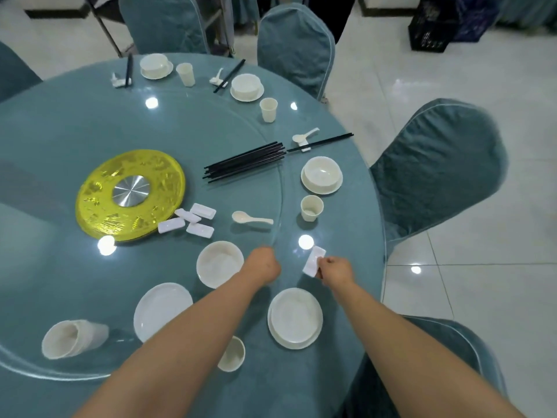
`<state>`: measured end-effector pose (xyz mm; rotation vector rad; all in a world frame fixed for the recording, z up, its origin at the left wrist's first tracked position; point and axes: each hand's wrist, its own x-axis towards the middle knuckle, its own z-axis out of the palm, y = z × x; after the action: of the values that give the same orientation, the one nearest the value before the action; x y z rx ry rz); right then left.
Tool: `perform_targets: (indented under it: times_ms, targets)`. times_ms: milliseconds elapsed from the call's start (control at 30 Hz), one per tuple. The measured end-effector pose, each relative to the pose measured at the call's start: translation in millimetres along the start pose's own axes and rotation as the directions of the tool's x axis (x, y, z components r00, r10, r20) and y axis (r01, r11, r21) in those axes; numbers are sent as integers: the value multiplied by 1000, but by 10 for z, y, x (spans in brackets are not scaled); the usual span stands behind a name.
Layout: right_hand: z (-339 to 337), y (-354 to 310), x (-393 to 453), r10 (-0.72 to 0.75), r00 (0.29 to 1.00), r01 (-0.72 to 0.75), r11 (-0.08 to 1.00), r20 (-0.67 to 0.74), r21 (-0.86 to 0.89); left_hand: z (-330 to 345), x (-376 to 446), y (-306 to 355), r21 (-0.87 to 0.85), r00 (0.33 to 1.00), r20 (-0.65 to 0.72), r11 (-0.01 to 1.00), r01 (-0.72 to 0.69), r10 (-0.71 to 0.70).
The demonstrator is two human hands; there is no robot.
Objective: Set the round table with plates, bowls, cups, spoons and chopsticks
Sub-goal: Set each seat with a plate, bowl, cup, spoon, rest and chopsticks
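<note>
White rest point(313, 261) pinched in my right hand point(334, 270), ready beside the plate point(294, 318) for chopsticks; left hand point(265, 264) fisted, apparently empty.

A glossy white tiled floor point(422, 86) is seen, with ceiling lights reflected in it. Teal-covered chairs point(437, 164) are ranged around the surface, and a dark crate point(431, 28) is set beyond.

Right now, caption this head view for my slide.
Right hand holds a white rest above a bowl-on-plate setting; left hand fisted nearby.
</note>
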<state>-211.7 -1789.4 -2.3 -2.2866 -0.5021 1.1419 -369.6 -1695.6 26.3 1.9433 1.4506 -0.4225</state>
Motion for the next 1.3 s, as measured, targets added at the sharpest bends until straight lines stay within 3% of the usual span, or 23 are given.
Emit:
perform_targets:
  times_ms: [667,900,1300]
  targets:
    - [302,28,515,95,994,-79,959,47,-272,193,292,-117,212,1000,10,977,-5,3]
    - [310,24,343,104,994,-94,961,25,-261,189,111,-275,274,1000,20,962,-3,-3]
    - [677,-393,-283,-171,980,195,923,101,-332,297,-432,-815,248,998,54,969,5,-20]
